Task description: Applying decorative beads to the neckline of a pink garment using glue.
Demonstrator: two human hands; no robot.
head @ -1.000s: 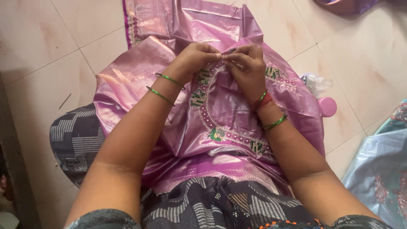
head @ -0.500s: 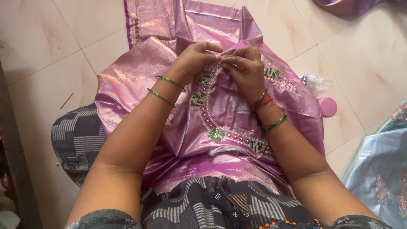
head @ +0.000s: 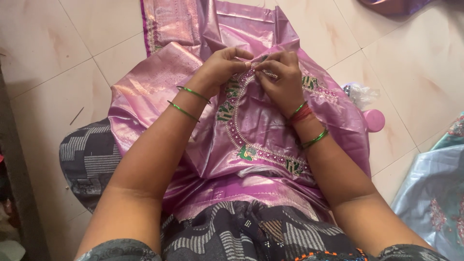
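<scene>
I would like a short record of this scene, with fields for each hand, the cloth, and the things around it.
left hand: pinches the beaded neckline, green bangles on wrist
right hand: pinches the same edge, close beside the left
cloth: shiny pink fabric with beaded embroidered border, spread over the lap
floor: pale tiles
nearby: small pink round lid, clear plastic wrap, light blue fabric

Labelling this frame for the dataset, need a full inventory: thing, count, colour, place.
embroidered fabric: 1, shiny pink-purple with green and beaded border, over the lap
tiled floor: 1, pale beige, all round
pink lid: 1, round, on floor right of fabric
clear plastic wrap: 1, crumpled, just above the lid
light blue cloth: 1, right edge
purple cloth: 1, top right corner
bangles: green, two per wrist; red thread on right wrist
left hand: pinching the beaded border
right hand: pinching the same border, fingertips meeting the left
</scene>
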